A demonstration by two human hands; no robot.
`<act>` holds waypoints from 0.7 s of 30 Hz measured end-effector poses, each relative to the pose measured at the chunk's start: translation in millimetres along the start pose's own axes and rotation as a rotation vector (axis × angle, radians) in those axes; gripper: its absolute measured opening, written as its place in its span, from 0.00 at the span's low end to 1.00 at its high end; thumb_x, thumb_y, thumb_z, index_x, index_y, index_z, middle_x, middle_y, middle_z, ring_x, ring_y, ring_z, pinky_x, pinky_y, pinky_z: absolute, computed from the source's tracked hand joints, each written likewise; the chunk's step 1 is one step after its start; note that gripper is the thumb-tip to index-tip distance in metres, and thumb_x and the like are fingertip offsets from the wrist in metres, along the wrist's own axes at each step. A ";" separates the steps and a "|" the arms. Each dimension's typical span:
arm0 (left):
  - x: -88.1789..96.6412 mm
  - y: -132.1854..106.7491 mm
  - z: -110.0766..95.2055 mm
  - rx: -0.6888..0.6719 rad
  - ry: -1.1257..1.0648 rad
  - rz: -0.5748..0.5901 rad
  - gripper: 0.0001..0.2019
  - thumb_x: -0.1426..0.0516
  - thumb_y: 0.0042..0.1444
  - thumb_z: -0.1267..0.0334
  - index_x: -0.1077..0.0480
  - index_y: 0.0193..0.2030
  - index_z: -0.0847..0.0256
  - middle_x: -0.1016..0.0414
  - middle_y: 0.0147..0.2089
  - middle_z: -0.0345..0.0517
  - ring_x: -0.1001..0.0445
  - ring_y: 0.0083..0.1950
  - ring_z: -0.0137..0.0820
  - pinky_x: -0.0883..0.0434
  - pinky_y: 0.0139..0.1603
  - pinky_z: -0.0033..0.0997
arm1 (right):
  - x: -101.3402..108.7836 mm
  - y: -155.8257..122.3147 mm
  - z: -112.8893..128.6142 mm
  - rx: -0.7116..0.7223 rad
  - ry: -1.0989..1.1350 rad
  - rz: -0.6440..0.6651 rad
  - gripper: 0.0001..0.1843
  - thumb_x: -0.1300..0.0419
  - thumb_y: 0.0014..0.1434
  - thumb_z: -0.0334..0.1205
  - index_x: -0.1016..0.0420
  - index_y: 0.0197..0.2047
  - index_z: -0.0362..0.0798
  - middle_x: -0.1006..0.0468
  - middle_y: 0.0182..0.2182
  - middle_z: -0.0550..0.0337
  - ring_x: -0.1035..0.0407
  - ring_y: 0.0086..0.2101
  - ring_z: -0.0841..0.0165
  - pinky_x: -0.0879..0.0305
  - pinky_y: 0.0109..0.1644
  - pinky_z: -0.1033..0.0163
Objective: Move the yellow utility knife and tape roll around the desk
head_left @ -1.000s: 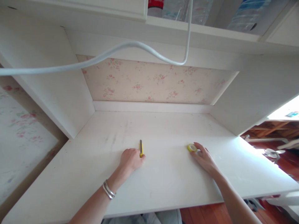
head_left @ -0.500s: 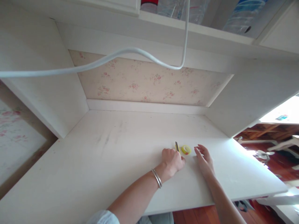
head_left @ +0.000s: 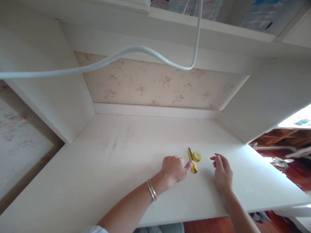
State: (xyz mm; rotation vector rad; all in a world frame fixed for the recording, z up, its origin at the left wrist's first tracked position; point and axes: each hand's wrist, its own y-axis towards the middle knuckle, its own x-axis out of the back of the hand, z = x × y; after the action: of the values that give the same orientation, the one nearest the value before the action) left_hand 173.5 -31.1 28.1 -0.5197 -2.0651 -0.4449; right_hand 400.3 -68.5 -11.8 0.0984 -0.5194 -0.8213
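Note:
A yellow utility knife with a dark blade end lies on the white desk top, next to a small roll of yellow tape. My left hand, with a silver bangle at the wrist, is just left of the knife. Its fingers are curled in, and the thumb sticks out over the knife's handle; whether it touches is hard to tell. Right of the tape, my right hand is held apart from it. Its fingers are loosely bent, with nothing seen in them.
A thick white cable crosses the upper view in front of a shelf with plastic bottles. White side panels flank the desk, and flowered wallpaper covers the back. Reddish wood floor shows below the front edge.
My left hand has drawn left off the knife, so its handle now shows. My right hand has moved right, away from the tape. The camera has shifted slightly.

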 end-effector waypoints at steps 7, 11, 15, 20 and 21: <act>57.2 -54.4 89.8 0.154 -0.225 -0.044 0.33 0.63 0.60 0.41 0.31 0.22 0.62 0.34 0.20 0.40 0.38 0.23 0.26 0.46 0.25 0.27 | -69.1 -76.5 74.1 -0.078 0.358 0.377 0.21 0.47 0.55 0.59 0.35 0.27 0.48 0.36 0.20 0.63 0.43 0.22 0.71 0.46 0.25 0.67; 65.0 -64.1 114.7 0.273 -0.268 -0.068 0.33 0.63 0.60 0.42 0.29 0.24 0.63 0.30 0.22 0.42 0.34 0.25 0.29 0.44 0.27 0.27 | -138.6 -120.2 134.9 -0.195 0.430 0.955 0.28 0.56 0.58 0.64 0.37 0.25 0.47 0.38 0.17 0.65 0.48 0.18 0.74 0.53 0.21 0.67; 70.6 -66.5 128.3 0.344 -0.170 -0.063 0.30 0.63 0.62 0.48 0.25 0.27 0.60 0.23 0.29 0.47 0.29 0.31 0.33 0.42 0.30 0.28 | -184.6 -138.1 160.5 -0.207 0.369 1.009 0.29 0.53 0.55 0.66 0.45 0.19 0.48 0.46 0.15 0.67 0.52 0.18 0.75 0.55 0.22 0.67; 71.1 -66.4 132.7 0.361 -0.040 -0.057 0.30 0.63 0.62 0.49 0.25 0.27 0.59 0.23 0.30 0.49 0.27 0.31 0.34 0.42 0.29 0.29 | -198.4 -140.8 150.6 -0.201 0.418 0.922 0.27 0.50 0.53 0.62 0.47 0.19 0.49 0.46 0.16 0.67 0.50 0.20 0.74 0.52 0.24 0.66; 70.0 -66.3 132.2 0.339 -0.023 -0.054 0.29 0.63 0.62 0.50 0.25 0.27 0.60 0.22 0.30 0.48 0.27 0.31 0.34 0.43 0.29 0.29 | -198.0 -140.6 147.3 -0.198 0.424 0.917 0.26 0.49 0.53 0.61 0.47 0.19 0.49 0.46 0.16 0.67 0.50 0.20 0.74 0.52 0.24 0.66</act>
State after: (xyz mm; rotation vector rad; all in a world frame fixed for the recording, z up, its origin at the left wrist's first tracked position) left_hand 12.0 -7.7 14.5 -0.2672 -2.1229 -0.1139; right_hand 123.6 -5.4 -2.8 -0.1441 -0.0426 0.0600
